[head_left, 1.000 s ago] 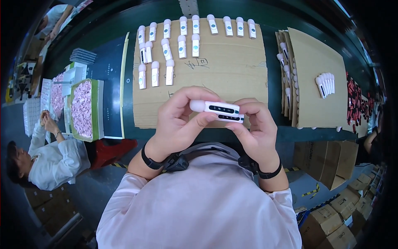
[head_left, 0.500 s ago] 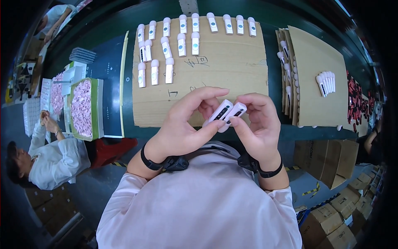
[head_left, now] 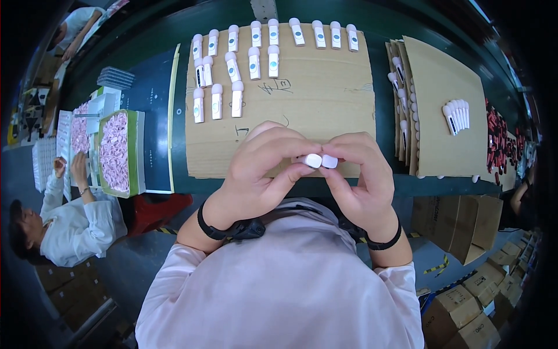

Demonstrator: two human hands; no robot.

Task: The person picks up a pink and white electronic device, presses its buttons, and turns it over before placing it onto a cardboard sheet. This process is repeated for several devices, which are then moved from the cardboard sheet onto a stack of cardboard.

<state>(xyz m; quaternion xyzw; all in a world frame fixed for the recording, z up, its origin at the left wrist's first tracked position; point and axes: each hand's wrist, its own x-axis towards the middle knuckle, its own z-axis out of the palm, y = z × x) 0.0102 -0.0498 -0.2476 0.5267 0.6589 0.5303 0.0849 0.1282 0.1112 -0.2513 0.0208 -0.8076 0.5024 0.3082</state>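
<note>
Side by side above the near part of the cardboard sheet, two pale pink microphone-shaped devices are held with their flat ends up. My left hand closes its thumb and fingers around the left device. The right device is pinched by my right hand. The two ends touch or nearly touch; their round heads are hidden. Several matching devices lie in rows on the sheet, most with a blue round mark facing up.
At right, stacked cardboard sheets hold more devices between them, with a small group on top. Red and black parts lie beyond. To the left stands a green-edged tray of pink parts, beside a seated co-worker.
Both devices have been tipped so their end faces show instead of the sides with dark button strips. My hands have drawn slightly closer around them. The co-worker's hands have moved apart.
</note>
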